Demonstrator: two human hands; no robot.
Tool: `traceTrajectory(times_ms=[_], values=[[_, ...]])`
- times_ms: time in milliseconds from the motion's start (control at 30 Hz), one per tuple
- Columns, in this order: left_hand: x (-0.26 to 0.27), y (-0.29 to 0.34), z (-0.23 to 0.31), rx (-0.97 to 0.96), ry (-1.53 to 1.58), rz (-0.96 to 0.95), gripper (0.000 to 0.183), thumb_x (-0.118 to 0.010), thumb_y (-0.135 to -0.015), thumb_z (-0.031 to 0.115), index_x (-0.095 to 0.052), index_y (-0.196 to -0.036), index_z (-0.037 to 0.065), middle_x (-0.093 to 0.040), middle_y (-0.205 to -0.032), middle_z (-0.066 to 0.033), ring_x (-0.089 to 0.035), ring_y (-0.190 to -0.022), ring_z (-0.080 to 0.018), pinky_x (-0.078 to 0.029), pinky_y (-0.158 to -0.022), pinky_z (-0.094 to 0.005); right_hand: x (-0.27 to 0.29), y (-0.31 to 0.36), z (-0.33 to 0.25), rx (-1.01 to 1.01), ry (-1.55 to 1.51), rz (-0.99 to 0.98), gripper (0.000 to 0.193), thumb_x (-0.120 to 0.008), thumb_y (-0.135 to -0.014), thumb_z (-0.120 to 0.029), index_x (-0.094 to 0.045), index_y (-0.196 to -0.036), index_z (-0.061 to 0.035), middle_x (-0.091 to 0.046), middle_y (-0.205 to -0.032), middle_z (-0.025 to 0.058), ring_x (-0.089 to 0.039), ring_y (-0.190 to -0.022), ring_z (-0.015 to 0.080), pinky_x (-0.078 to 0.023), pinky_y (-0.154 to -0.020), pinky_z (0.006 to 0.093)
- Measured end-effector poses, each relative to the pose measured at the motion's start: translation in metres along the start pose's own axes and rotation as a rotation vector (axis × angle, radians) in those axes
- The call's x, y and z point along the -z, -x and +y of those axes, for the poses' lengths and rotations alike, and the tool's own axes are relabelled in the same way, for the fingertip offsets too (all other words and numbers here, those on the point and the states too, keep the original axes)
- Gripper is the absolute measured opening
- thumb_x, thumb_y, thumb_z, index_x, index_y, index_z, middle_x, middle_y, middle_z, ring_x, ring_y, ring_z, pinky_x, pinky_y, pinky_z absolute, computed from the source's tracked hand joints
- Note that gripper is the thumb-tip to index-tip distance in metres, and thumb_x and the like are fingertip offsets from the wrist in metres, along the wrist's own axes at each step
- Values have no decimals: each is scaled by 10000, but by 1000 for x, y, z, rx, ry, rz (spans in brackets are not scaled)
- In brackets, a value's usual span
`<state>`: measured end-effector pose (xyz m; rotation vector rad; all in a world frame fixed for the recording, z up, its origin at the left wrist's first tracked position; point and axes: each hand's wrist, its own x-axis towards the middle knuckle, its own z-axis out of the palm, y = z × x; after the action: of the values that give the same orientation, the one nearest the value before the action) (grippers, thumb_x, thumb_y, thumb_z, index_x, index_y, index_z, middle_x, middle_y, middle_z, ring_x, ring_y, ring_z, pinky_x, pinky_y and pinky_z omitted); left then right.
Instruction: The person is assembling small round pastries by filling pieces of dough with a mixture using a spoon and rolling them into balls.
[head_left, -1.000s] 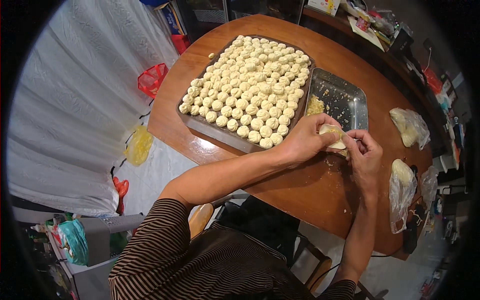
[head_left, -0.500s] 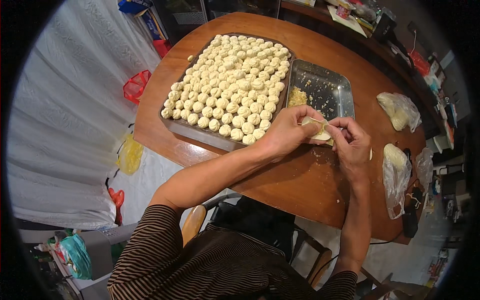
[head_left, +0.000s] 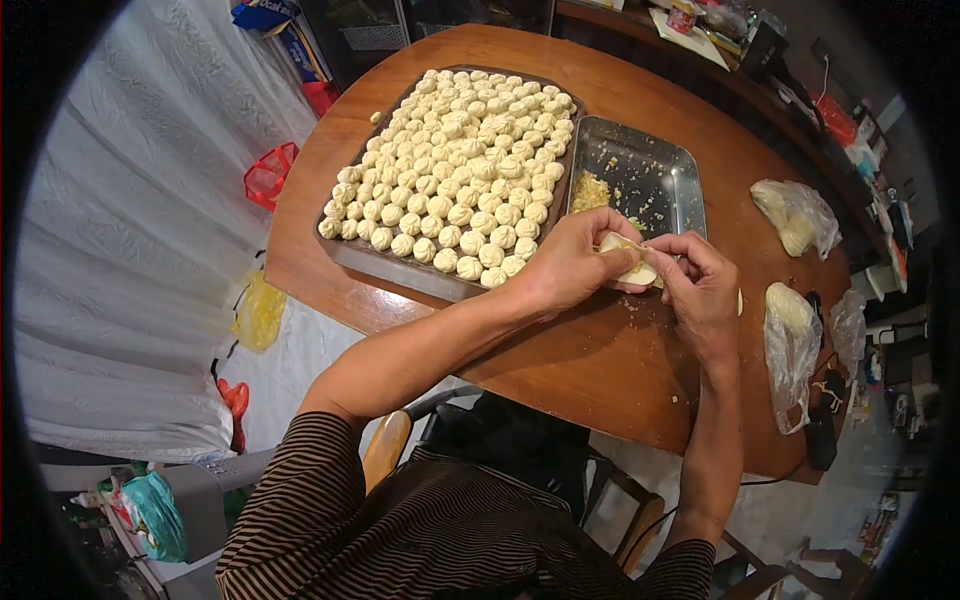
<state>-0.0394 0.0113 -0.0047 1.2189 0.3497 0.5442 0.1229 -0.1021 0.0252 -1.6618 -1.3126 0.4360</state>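
Observation:
Between my hands is a round, pale dough wrapper (head_left: pixel 637 272) with yellowish filling on it. My left hand (head_left: pixel 578 259) cups it from the left, thumb laid over the filling. From the other side my right hand (head_left: pixel 697 290) pinches the wrapper's edge between thumb and fingers. Just beyond the hands lies a metal tray (head_left: pixel 686 180) with chopped yellowish filling (head_left: pixel 590 193) heaped at its left side and crumbs scattered over its bottom. To the left, a large tray (head_left: pixel 400 270) is packed with many small pleated dumplings (head_left: pixel 455 170), some piled on others.
Plastic bags with pale dough (head_left: pixel 797 215) (head_left: pixel 790 310) lie on the table's right side, near a black object (head_left: pixel 821 440). A wooden table (head_left: pixel 560 350) with a curved edge carries everything. A chair (head_left: pixel 388 445) stands by the near edge; a white curtain (head_left: pixel 140 250) hangs left.
The wrapper's edge is gathered a little more between my fingers. Both hands stay in nearly the same place; the whole view has shifted slightly.

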Motion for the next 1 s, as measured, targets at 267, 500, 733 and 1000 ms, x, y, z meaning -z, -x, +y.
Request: traceTrajectory(times_ms=[267,500,733,1000], values=[[2,-2,0,-9,34,31,301,-706,-987,46,-580,-1246,-43,-698,-1086,-110,-708,-973,-145,-599,-839,-277,-1,-1,6,46,56,60,88,-748,-959,-65,-764,-982,18,-702,-872,30,-531,-619,62,-438,-568,240],[7,-7,-10,-65,-77,52,308,-709,-982,14,-572,-1251,-43,-707,-1120,-123,-723,-988,-173,-615,-880,-293,-5,-1,4,-47,-57,55,99,-744,-953,-66,-758,-990,24,-723,-882,61,-604,-646,81,-493,-587,279],[5,-7,-8,-59,-32,64,255,-702,-1010,37,-588,-1228,-30,-704,-1114,-98,-720,-986,-153,-629,-883,-286,-2,-2,11,113,66,58,104,-762,-937,-73,-746,-985,18,-703,-872,85,-626,-642,121,-507,-593,297],[6,-5,-5,-30,-103,29,205,-698,-1019,59,-636,-1193,-29,-727,-1045,-75,-724,-907,-121,-615,-809,-250,-1,0,8,161,130,37,109,-779,-913,-47,-736,-998,6,-698,-884,95,-649,-666,162,-518,-608,316]])
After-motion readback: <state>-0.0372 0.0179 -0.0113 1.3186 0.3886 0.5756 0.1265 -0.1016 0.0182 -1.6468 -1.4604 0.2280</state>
